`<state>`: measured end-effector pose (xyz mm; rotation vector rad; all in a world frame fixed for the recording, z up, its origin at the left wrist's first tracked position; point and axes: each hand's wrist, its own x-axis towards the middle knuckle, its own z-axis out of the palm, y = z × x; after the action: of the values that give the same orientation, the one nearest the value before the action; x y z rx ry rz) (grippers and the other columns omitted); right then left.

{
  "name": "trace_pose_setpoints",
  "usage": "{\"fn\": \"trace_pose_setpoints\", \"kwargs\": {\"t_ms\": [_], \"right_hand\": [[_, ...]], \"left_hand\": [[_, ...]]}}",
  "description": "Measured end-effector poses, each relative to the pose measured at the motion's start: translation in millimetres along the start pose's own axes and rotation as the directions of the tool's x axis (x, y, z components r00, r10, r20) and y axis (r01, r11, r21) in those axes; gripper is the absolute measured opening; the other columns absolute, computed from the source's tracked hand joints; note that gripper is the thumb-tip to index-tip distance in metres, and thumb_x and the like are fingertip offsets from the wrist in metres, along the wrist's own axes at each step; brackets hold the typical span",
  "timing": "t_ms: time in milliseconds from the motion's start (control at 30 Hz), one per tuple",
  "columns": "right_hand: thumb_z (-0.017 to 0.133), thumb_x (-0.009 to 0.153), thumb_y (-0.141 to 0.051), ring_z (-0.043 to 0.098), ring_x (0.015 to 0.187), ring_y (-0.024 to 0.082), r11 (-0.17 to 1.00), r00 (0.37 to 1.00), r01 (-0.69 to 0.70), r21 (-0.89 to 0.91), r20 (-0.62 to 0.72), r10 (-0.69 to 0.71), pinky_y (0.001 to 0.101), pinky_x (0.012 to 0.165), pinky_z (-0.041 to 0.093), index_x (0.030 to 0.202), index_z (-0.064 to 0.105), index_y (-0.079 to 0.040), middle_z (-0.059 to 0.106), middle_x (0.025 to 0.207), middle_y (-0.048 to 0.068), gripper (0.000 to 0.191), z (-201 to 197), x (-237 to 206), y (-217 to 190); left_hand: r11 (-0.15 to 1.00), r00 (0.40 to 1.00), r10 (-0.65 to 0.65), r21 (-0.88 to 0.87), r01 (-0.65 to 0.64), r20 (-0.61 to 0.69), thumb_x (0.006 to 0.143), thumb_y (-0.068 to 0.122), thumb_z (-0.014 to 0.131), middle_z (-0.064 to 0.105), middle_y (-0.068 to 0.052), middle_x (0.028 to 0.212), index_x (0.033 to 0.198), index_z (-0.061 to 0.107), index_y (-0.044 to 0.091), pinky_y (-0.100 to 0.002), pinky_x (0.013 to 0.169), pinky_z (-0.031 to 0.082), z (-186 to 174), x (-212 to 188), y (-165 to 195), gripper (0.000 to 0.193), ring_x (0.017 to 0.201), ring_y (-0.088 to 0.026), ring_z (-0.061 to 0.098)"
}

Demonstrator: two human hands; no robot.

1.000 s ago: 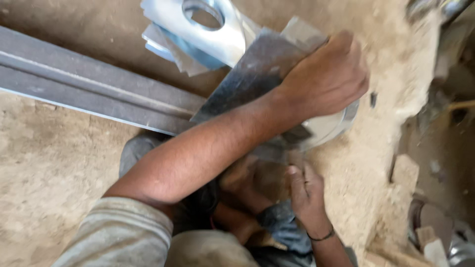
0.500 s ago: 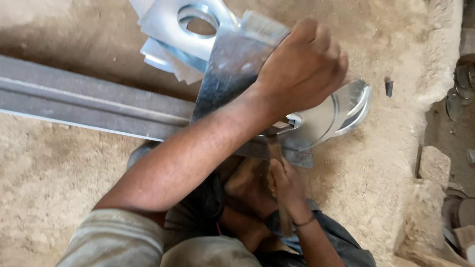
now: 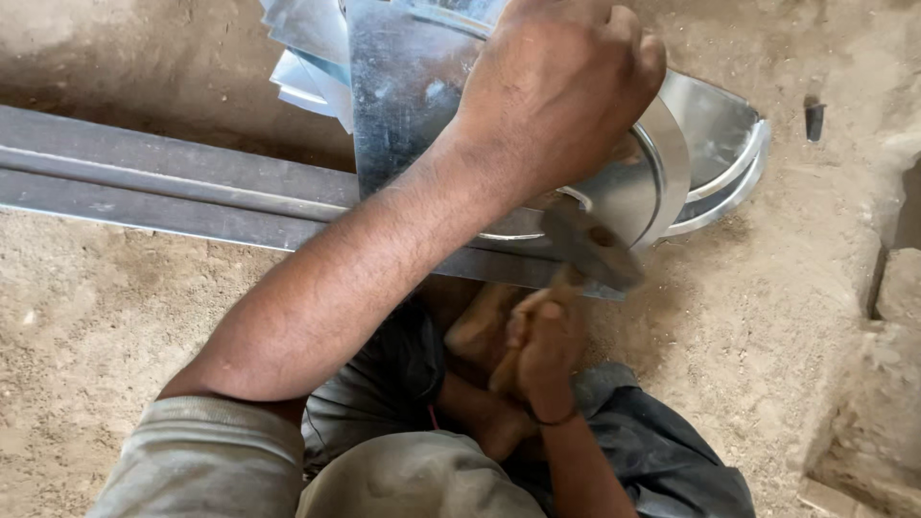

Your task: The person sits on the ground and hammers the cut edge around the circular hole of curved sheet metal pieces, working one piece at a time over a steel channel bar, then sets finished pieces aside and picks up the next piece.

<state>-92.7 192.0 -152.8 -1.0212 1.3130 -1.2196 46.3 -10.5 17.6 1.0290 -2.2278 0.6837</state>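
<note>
— Since a moment ago, what has shifted in the head view?

— Left hand (image 3: 561, 91) has slid nearer, clamped over the sheet-metal piece (image 3: 413, 105) lying across the steel rail (image 3: 173, 187).

— And the right hand (image 3: 542, 350)?

— Closed on a hammer (image 3: 590, 251), blurred, probably mid-swing. Sheet looks thin, stiff, sharp-edged; hold the flat, away from edges.

Our hammer (image 3: 587, 251) blurred by motion, our left hand (image 3: 556, 91) hiding part of the sheet (image 3: 403, 105), sheet's top cut off by the edge
</note>
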Motion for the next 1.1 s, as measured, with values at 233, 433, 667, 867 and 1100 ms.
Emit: {"fn": "trace_pose_setpoints", "kwargs": {"t_ms": [233, 433, 667, 867, 1100], "right_hand": [[0.046, 0.110, -0.044, 0.048, 0.051, 0.006, 0.990, 0.996, 0.073, 0.124, 0.034, -0.078, 0.0227, 0.046, 0.040, 0.089, 0.056, -0.008, 0.053, 0.065, 0.000, 0.043, 4, 4, 16], [0.048, 0.103, -0.046, 0.046, 0.045, 0.008, 0.979, 0.970, -0.204, 0.010, 0.141, 0.200, 0.0243, 0.041, 0.039, 0.086, 0.055, -0.009, 0.051, 0.060, -0.001, 0.041, 9, 8, 26], [0.050, 0.108, -0.050, 0.046, 0.045, 0.009, 0.992, 0.994, -0.076, 0.104, 0.089, 0.067, 0.0244, 0.041, 0.038, 0.079, 0.055, -0.006, 0.051, 0.058, 0.002, 0.053, 14, 13, 33], [0.045, 0.112, -0.055, 0.048, 0.053, 0.006, 0.966, 0.977, 0.179, 0.184, 0.081, -0.197, 0.0217, 0.048, 0.038, 0.088, 0.058, -0.008, 0.051, 0.065, -0.001, 0.054, 10, 16, 27], [0.048, 0.108, -0.045, 0.045, 0.048, 0.007, 0.997, 0.995, -0.060, -0.042, 0.078, 0.063, 0.0236, 0.044, 0.038, 0.086, 0.054, -0.009, 0.049, 0.062, -0.002, 0.043, 3, 17, 13]], "left_hand": [[1.000, 0.978, -0.013, -0.008, 0.011, -0.209, 0.085, 0.037, 0.077, 0.061, 0.003, 0.073, 0.090, 0.074, 0.020, -0.035, 0.073, 0.047, -1, 0, 0, 0.018, 0.076, -0.017, 0.059], [0.992, 1.000, 0.005, -0.126, -0.008, -0.023, 0.086, 0.059, 0.075, 0.057, 0.000, 0.060, 0.075, 0.073, 0.012, -0.038, 0.066, 0.049, -3, 4, -3, 0.049, 0.060, -0.015, 0.054], [0.996, 0.995, -0.052, -0.081, 0.045, -0.081, 0.079, 0.057, 0.083, 0.055, 0.002, 0.062, 0.071, 0.070, 0.014, -0.037, 0.068, 0.049, -2, -9, -1, 0.045, 0.063, -0.015, 0.056], [0.976, 0.997, -0.078, -0.205, 0.071, -0.029, 0.082, 0.062, 0.084, 0.057, -0.001, 0.066, 0.081, 0.071, 0.011, -0.041, 0.063, 0.044, -2, 5, -3, 0.053, 0.064, -0.019, 0.055], [0.997, 0.994, -0.023, -0.082, 0.014, -0.110, 0.074, 0.071, 0.081, 0.063, -0.001, 0.068, 0.077, 0.074, 0.015, -0.040, 0.072, 0.046, 0, 9, -4, 0.056, 0.075, -0.021, 0.062]]}}
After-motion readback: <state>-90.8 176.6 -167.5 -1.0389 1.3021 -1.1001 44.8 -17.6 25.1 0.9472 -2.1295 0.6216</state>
